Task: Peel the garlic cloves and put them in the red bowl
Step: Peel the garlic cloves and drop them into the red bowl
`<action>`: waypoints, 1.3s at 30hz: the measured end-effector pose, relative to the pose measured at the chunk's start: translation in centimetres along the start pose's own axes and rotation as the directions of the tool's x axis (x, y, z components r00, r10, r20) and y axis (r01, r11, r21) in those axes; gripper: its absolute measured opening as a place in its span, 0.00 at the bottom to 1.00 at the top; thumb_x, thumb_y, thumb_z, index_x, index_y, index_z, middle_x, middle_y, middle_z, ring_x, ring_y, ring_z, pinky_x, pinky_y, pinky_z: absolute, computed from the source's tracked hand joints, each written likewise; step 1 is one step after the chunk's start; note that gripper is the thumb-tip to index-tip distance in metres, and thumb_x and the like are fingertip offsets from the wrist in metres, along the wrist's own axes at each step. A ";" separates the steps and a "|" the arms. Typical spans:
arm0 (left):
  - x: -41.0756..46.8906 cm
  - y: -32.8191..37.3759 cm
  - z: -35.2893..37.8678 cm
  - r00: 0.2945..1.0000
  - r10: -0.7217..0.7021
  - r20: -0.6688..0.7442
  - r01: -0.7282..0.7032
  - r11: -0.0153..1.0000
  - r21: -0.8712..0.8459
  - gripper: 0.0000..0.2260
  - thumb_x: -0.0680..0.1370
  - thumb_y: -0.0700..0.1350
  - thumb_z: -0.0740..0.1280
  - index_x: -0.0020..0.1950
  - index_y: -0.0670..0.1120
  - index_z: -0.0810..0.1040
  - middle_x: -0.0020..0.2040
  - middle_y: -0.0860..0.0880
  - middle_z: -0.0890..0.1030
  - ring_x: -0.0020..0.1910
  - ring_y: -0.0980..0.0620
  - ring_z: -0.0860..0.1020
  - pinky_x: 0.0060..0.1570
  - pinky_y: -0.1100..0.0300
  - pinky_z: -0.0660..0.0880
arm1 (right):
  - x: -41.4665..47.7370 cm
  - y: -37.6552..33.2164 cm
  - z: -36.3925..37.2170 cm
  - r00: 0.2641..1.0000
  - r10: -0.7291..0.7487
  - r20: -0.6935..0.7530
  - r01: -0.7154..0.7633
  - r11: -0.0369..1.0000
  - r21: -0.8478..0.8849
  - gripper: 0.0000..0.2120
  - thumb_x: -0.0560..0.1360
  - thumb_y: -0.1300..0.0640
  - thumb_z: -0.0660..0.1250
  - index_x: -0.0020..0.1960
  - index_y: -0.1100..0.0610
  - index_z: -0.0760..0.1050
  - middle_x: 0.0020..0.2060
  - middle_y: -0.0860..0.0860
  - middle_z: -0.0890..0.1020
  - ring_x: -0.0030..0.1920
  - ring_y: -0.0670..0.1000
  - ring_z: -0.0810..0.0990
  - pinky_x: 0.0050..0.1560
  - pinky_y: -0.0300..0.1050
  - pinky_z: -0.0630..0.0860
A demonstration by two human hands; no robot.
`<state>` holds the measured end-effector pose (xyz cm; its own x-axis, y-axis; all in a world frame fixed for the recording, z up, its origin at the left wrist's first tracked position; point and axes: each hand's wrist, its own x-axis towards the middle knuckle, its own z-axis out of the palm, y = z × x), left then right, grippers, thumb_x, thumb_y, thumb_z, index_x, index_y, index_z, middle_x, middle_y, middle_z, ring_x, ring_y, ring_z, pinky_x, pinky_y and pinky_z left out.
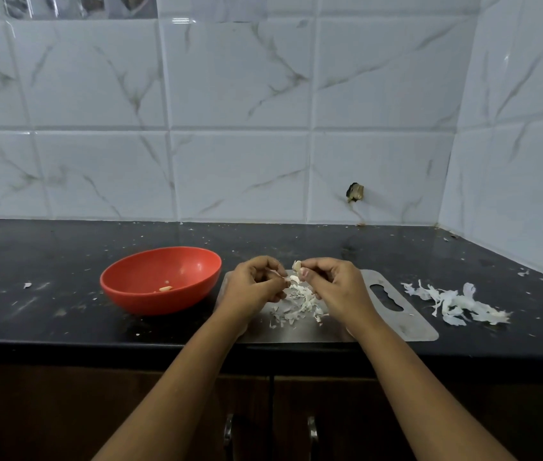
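Between the two sets of fingertips, just above the near middle of the board, sits the garlic clove (297, 265). The right hand (333, 287) pinches it with thumb and forefinger. It seems to stand roughly on end, though it is small and partly covered. The left hand (253, 284), fingers curled, pinches what looks like a strip of loose skin (291, 279) hanging from the clove, so the peeling appears to be midway.

The red bowl (150, 302) lies to the left of both hands, just beside the left wrist and well apart from the right. The left hand is the nearer, but the clove is in the right, which would have to cross over the left to drop it in. One peeled clove (165, 288) lies in the bowl.

Under the hands is a steel chopping board (379, 324) with a heap of peel scraps (300, 302) directly beneath the fingers. Right of the right hand, beyond the board's handle slot, a larger pile of papery skins (456, 302) lies on the black countertop (47, 314), which is flecked with bits. Beyond the hands rises a marbled white tile wall (230, 128); nearer than the forearms are dark cabinet doors (64, 410) with metal handles (227, 430).
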<state>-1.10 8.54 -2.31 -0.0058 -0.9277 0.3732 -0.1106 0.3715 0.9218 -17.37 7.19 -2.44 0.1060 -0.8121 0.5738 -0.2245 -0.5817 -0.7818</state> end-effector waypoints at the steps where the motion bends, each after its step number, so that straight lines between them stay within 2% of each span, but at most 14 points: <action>1: -0.1 0.1 0.1 1.000 -0.004 0.008 0.004 1.000 0.003 0.07 0.74 0.30 0.67 0.43 0.41 0.79 0.35 0.42 0.80 0.30 0.52 0.79 0.32 0.64 0.75 | 0.0 0.0 0.0 1.000 0.003 0.007 -0.003 1.000 -0.011 0.05 0.76 0.60 0.70 0.49 0.55 0.84 0.34 0.42 0.83 0.33 0.36 0.78 0.36 0.30 0.71; 4: -0.1 0.2 0.3 1.000 -0.015 -0.002 0.015 1.000 0.021 0.07 0.76 0.33 0.68 0.44 0.43 0.82 0.36 0.48 0.83 0.30 0.54 0.80 0.31 0.65 0.74 | 0.0 0.0 0.0 1.000 0.005 0.028 -0.003 0.998 -0.057 0.06 0.77 0.61 0.69 0.51 0.57 0.84 0.34 0.42 0.82 0.33 0.36 0.77 0.36 0.29 0.71; 7: -0.1 0.1 0.4 1.000 -0.006 -0.026 0.009 0.996 0.094 0.07 0.77 0.36 0.67 0.44 0.46 0.82 0.36 0.50 0.83 0.30 0.56 0.80 0.31 0.64 0.75 | 0.1 0.0 0.1 1.000 -0.011 0.018 0.013 0.994 -0.108 0.05 0.76 0.61 0.69 0.50 0.55 0.84 0.39 0.45 0.85 0.39 0.40 0.81 0.41 0.31 0.74; 10: -0.3 0.3 0.5 0.999 0.006 -0.041 0.001 0.986 0.170 0.05 0.79 0.42 0.67 0.45 0.46 0.82 0.38 0.50 0.84 0.30 0.59 0.79 0.30 0.65 0.75 | 0.0 0.0 0.1 0.999 -0.024 0.023 0.027 0.987 -0.158 0.05 0.76 0.60 0.70 0.48 0.54 0.84 0.38 0.46 0.84 0.37 0.40 0.79 0.38 0.31 0.73; 14: -0.5 0.3 0.5 0.979 0.175 -0.108 -0.129 0.931 0.342 0.02 0.75 0.43 0.72 0.46 0.46 0.84 0.38 0.53 0.84 0.30 0.63 0.79 0.31 0.68 0.75 | -0.1 0.1 0.1 0.998 -0.012 0.054 0.022 0.984 -0.176 0.05 0.75 0.60 0.71 0.48 0.54 0.84 0.36 0.46 0.84 0.35 0.39 0.79 0.36 0.30 0.72; 17: -0.6 0.2 0.4 0.965 0.244 -0.100 -0.180 0.886 0.428 0.02 0.74 0.43 0.72 0.44 0.49 0.85 0.37 0.56 0.84 0.32 0.60 0.81 0.35 0.63 0.78 | -0.1 0.1 0.2 0.997 -0.006 0.071 0.019 0.983 -0.185 0.05 0.75 0.60 0.71 0.49 0.55 0.84 0.38 0.47 0.85 0.38 0.44 0.81 0.37 0.32 0.75; 23: -0.8 0.5 0.4 0.984 0.157 -0.089 -0.115 0.925 0.361 0.04 0.76 0.38 0.69 0.45 0.44 0.84 0.36 0.52 0.84 0.31 0.58 0.81 0.29 0.62 0.78 | 0.0 0.4 0.4 0.996 -0.005 0.085 0.025 0.973 -0.228 0.05 0.77 0.60 0.69 0.49 0.55 0.84 0.40 0.48 0.85 0.38 0.49 0.82 0.39 0.41 0.77; 27: -0.8 0.6 0.5 0.990 0.121 -0.076 -0.092 0.946 0.311 0.05 0.77 0.35 0.67 0.46 0.41 0.84 0.35 0.54 0.83 0.30 0.58 0.81 0.27 0.64 0.76 | 0.0 0.5 0.4 0.995 -0.014 0.101 0.043 0.957 -0.287 0.06 0.78 0.59 0.67 0.44 0.52 0.81 0.34 0.49 0.82 0.29 0.43 0.73 0.31 0.33 0.69; 30: -0.7 0.5 0.5 0.991 0.108 -0.080 -0.080 0.952 0.297 0.05 0.77 0.35 0.67 0.46 0.39 0.83 0.35 0.53 0.83 0.30 0.58 0.81 0.27 0.65 0.76 | 0.0 0.6 0.4 0.993 -0.018 0.116 0.055 0.943 -0.329 0.08 0.78 0.58 0.66 0.42 0.50 0.79 0.33 0.51 0.81 0.29 0.43 0.71 0.32 0.37 0.68; 35: -0.6 0.4 0.3 0.994 0.087 -0.066 -0.068 0.965 0.254 0.05 0.77 0.35 0.68 0.45 0.42 0.83 0.37 0.50 0.84 0.32 0.55 0.82 0.27 0.64 0.74 | 0.1 0.9 0.5 0.991 -0.014 0.132 0.062 0.928 -0.367 0.08 0.80 0.56 0.64 0.46 0.54 0.80 0.32 0.50 0.79 0.29 0.44 0.70 0.32 0.43 0.67; 39: -0.6 0.4 0.1 0.996 0.078 -0.052 -0.063 0.968 0.241 0.07 0.77 0.36 0.68 0.43 0.46 0.83 0.37 0.51 0.84 0.33 0.53 0.83 0.28 0.63 0.74 | 0.1 0.9 0.4 0.993 -0.011 0.121 0.055 0.929 -0.366 0.08 0.80 0.55 0.63 0.46 0.52 0.80 0.33 0.50 0.80 0.32 0.49 0.75 0.35 0.49 0.72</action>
<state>-1.24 9.25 -2.20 0.0372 -0.8930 0.4484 -0.3464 0.4094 0.8441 -17.21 6.52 -3.18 0.2253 -0.8050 0.5488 -0.5569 -0.5686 -0.6054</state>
